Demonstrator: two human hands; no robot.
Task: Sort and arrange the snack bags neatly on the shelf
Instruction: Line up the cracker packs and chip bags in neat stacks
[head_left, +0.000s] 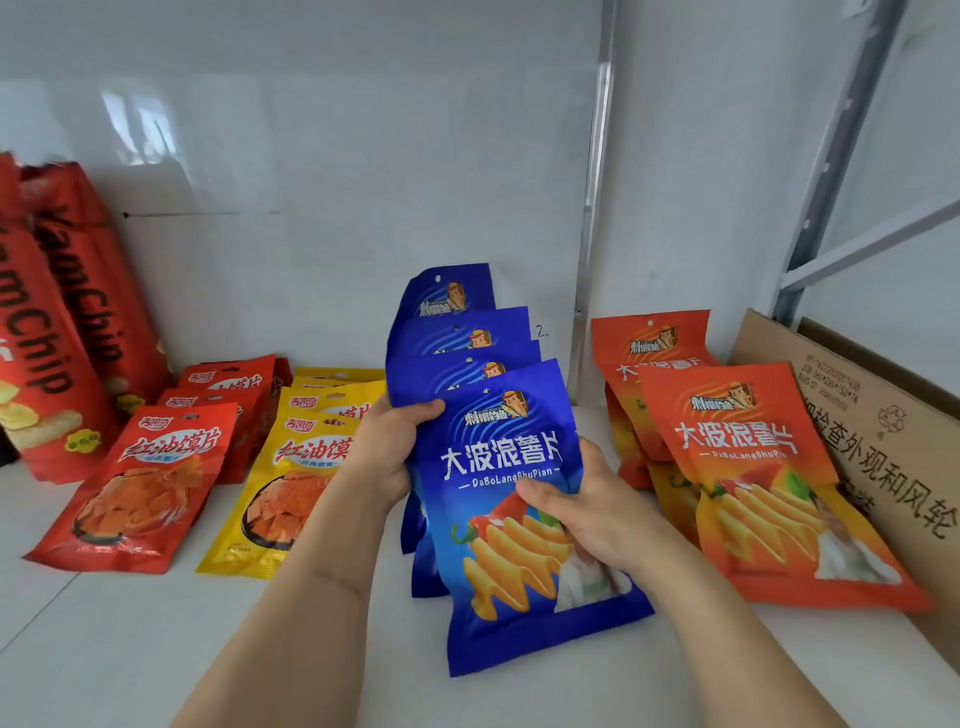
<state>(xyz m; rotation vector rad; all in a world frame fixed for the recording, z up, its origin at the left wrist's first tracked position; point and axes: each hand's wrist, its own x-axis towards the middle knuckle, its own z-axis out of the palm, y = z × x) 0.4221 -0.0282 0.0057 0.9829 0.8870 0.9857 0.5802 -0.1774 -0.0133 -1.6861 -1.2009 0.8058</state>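
So the step here looks like squaring up the row of blue potato chip bags (485, 410) in the middle of the shelf (130, 634). The left hand (387, 452) has its fingers curled over the left edge of the stack, and the right hand (582, 506) pinches the front blue bag (524, 525) on its right side, thumb on the printed face. I'd say the trick is to hold the back ones steady with the left and slide the front bag down evenly so each logo peeks out by the same amount, and keep the bottom edge parallel with the neighbours. Those foil bags probably slip on each other, so go gently. The shelf is a smooth white board with a glossy white wall behind. Left of the blue row sit yellow bags (291, 467), red bags (145, 483) and tall red Yam Chip bags (57, 322); right are orange potato chip bags (748, 467) and a cardboard box (883, 431) by a grey metal upright.
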